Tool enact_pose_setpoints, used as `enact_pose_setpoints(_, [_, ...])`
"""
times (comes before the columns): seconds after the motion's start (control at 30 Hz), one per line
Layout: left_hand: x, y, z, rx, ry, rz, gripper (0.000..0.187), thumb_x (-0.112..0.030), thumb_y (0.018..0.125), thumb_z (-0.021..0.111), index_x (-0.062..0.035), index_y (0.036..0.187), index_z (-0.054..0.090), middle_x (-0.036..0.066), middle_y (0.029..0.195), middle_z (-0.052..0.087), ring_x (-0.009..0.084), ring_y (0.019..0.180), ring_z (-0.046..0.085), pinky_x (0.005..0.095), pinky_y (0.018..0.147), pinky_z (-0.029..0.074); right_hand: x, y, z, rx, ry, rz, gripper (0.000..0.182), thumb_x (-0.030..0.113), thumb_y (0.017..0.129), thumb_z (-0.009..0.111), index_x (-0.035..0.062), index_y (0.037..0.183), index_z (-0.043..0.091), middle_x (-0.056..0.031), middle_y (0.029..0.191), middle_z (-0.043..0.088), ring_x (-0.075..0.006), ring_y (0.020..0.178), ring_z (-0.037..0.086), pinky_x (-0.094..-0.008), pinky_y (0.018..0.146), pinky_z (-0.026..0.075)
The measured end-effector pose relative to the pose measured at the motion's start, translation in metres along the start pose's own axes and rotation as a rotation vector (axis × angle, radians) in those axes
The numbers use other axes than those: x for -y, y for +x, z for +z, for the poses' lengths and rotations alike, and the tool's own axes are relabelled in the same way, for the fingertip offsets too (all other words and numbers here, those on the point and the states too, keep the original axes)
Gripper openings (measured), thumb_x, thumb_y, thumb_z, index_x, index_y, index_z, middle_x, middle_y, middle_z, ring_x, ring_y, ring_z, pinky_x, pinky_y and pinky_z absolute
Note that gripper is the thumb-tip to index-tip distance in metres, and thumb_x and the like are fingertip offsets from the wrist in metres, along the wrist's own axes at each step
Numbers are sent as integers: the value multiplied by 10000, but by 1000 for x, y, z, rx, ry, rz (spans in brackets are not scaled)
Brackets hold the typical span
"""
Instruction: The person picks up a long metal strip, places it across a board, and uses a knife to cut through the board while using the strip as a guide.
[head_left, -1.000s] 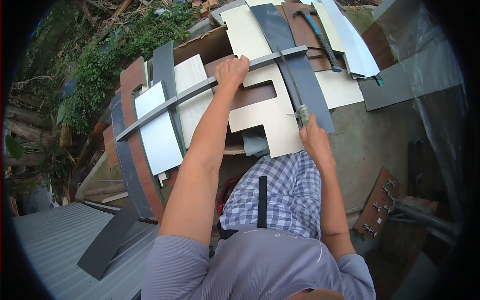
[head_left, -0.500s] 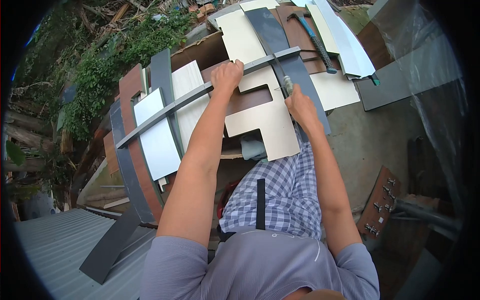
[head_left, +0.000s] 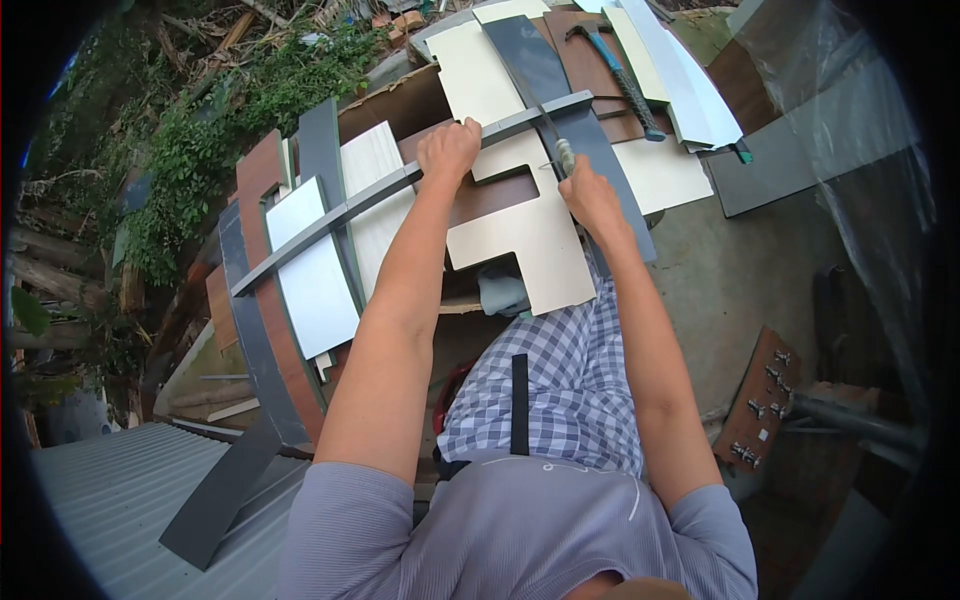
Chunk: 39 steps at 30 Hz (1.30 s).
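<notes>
A long grey metal bar [head_left: 380, 190] lies diagonally across several boards. My left hand [head_left: 449, 150] is closed round the bar near its middle. My right hand [head_left: 590, 192] is closed on the light, wrapped handle of a thin-bladed tool [head_left: 565, 152], which looks like a saw. Its dark blade crosses the bar near the bar's right end, over a dark grey board [head_left: 610, 165]. Below my left hand is a cream board [head_left: 555, 250] with cut-out notches.
A hammer [head_left: 625, 85] with a blue and black handle lies on the boards at the upper right. A brown board with metal fittings [head_left: 757, 400] stands at the lower right. Green plants [head_left: 185, 180] grow at the left, above corrugated sheeting [head_left: 110, 500].
My right hand and the tool have shifted slightly up and to the left. The bar's right end appears slightly further left. My left hand keeps its hold.
</notes>
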<state>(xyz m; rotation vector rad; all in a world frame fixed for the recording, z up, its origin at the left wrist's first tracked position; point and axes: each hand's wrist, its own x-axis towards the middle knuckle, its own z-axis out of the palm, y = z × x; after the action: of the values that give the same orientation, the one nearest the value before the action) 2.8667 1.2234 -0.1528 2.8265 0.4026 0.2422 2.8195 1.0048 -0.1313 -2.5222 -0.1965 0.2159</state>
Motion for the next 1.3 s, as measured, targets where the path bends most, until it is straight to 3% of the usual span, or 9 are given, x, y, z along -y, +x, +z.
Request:
enact_pose_setpoints(0.43, [-6,-13,-9,62,-5,-16,545,-344,877,292,20,757,680,248,829,635,381,824,617,440,810,451,-8,-68,-4,53,10,94,261,152,821,451,-24,1006,397,-315,836,595,-492,837,562,-539,758,417])
enact_pose_setpoints(0.83, [-6,-17,-11,76,25,17,551,-332,879,279,11,744,688,238,811,642,359,809,626,433,796,457,5,-3,2,-29,-13,-1,239,167,815,460,-12,968,424,-301,847,605,-480,839,572,-544,763,421])
enact_pose_setpoints(1.13, [-5,-20,-9,43,20,29,534,-321,880,305,11,698,682,236,772,639,366,777,627,438,780,460,-20,-94,-6,82,24,157,265,160,809,450,-14,1002,397,-332,826,586,-509,837,554,-556,765,410])
enact_pose_setpoints(1.3, [-6,-19,-7,36,17,26,536,-326,879,306,12,700,682,236,771,639,370,782,626,440,780,457,-13,-51,-9,32,27,67,257,160,809,448,-24,984,410,-326,837,590,-495,840,563,-541,770,419])
